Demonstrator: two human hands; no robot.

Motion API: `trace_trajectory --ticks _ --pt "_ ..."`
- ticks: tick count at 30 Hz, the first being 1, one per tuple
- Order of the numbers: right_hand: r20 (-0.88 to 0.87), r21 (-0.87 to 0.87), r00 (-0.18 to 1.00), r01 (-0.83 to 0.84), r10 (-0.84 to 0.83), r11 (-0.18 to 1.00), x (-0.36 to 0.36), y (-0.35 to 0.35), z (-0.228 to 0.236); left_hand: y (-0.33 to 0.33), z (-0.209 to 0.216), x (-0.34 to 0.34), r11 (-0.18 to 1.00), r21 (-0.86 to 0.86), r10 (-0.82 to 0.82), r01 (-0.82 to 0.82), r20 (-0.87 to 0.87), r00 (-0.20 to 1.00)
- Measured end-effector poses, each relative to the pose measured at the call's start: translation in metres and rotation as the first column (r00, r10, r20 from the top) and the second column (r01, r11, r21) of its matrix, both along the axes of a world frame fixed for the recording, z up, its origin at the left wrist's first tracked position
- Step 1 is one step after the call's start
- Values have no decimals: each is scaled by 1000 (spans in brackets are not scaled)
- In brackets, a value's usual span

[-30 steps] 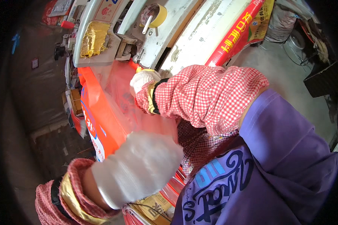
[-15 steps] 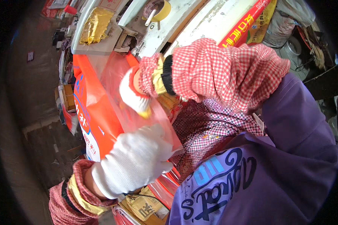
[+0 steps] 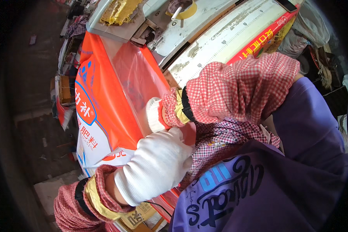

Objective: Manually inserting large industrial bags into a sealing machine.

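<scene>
A large orange-red plastic sack [image 3: 108, 92] with white and blue printed panels hangs down at the left of the work surface. Along it runs a clear plastic liner [image 3: 135, 77], folded and shiny. My left hand [image 3: 154, 166], in a white knit glove, is closed on the near end of the sack, its knuckles upward. Just beyond it, my right hand [image 3: 155, 116], in a white glove with a red cuff, reaches down to the liner. Its fingers are hidden behind the glove's back and my left hand. The sack's far end lies under a sewing machine's head [image 3: 143, 33].
The pale machine bed [image 3: 220, 38] carries a yellow tape roll [image 3: 183, 8] and a red-and-yellow printed strip [image 3: 265, 40]. A yellow cloth [image 3: 120, 11] is wrapped on the machine. Clear bags [image 3: 313, 23] crowd the far right. A printed tan sack [image 3: 137, 216] lies below my left wrist.
Both hands have drawn closer together, my right one moving down and nearer to me. More of the sack and liner now shows in front of the machine. The view has shifted a little.
</scene>
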State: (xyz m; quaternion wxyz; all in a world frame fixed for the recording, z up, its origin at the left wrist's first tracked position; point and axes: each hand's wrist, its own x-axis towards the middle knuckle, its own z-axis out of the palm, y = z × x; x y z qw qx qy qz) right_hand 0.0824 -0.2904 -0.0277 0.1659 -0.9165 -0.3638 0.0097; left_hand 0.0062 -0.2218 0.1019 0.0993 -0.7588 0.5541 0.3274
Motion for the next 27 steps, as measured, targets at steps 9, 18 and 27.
trace_trajectory --ticks 9,18,27 --pt "164 38 985 48 -54 998 -9 6 -20 34 -25 28 936 217 285 -276 -9 958" --pt "-155 -277 827 488 -540 828 24 -43 34 28 -28 25 900 249 398 -357 -139 907" --pt "-251 81 595 799 -763 596 -8 -58 2 22 -42 8 992 -114 -68 62 -51 996"
